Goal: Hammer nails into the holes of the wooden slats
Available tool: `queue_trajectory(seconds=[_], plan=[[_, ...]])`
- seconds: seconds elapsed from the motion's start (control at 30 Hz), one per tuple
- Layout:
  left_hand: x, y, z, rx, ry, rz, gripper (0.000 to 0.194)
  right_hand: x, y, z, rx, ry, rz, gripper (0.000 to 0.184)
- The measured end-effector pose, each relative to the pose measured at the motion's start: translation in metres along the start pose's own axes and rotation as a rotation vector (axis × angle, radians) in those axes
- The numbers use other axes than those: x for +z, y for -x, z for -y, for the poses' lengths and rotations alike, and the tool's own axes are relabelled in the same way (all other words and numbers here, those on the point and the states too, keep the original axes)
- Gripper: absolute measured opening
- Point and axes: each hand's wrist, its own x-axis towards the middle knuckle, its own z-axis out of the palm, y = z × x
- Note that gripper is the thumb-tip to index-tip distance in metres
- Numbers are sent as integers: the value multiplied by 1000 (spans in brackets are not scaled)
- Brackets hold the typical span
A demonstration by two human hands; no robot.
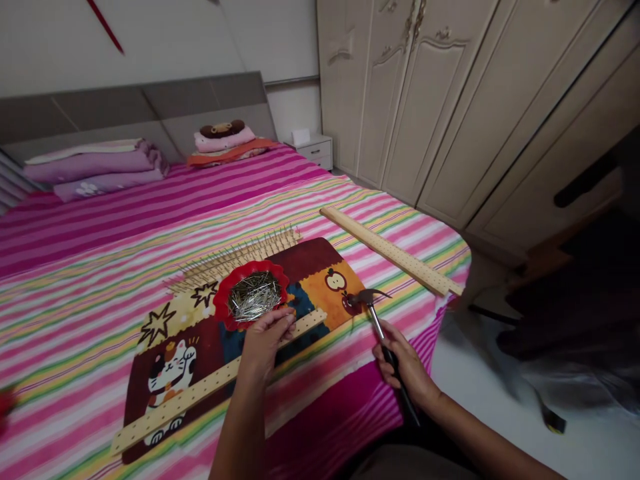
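Observation:
My right hand is wrapped round the dark handle of a claw hammer, its head held over the mat's right end. Thumb and fingertips of my left hand are pinched together beside a red scalloped bowl; whatever they hold is too small to make out. Loose silver nails fill the bowl. Beneath the left hand, a pale wooden strip with rows of small holes lies across a patterned mat. Part of the strip is hidden by that hand.
Behind the bowl lie wooden strips studded with upright nails. Another perforated wooden strip rests at the bed's right side. The striped bedcover carries folded bedding near the headboard. A wardrobe stands at the right.

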Motion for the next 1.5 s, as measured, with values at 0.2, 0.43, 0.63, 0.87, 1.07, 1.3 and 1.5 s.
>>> queue_trajectory(seconds=[0.2, 0.43, 0.63, 0.87, 1.07, 1.3, 1.5], plan=[[7, -13, 22, 52, -59, -84, 40, -3, -3, -2, -3, -10, 14, 54], [14, -14, 23, 69, -104, -92, 37, -1, 0, 1, -6, -9, 13, 50], [14, -16, 31, 100, -189, -72, 37, -2, -1, 0, -17, 0, 2, 52], [12, -17, 38, 246, -427, -55, 29, 4, 4, 3, -41, 64, -15, 56], [11, -15, 40, 438, -607, -112, 17, 33, 32, 41, -22, 191, 77, 59], [13, -15, 41, 494, -685, -117, 15, 66, 38, 63, -228, 587, 419, 48], [14, -15, 45, 524, -684, -92, 16, 80, 28, 68, -478, 804, 505, 43]])
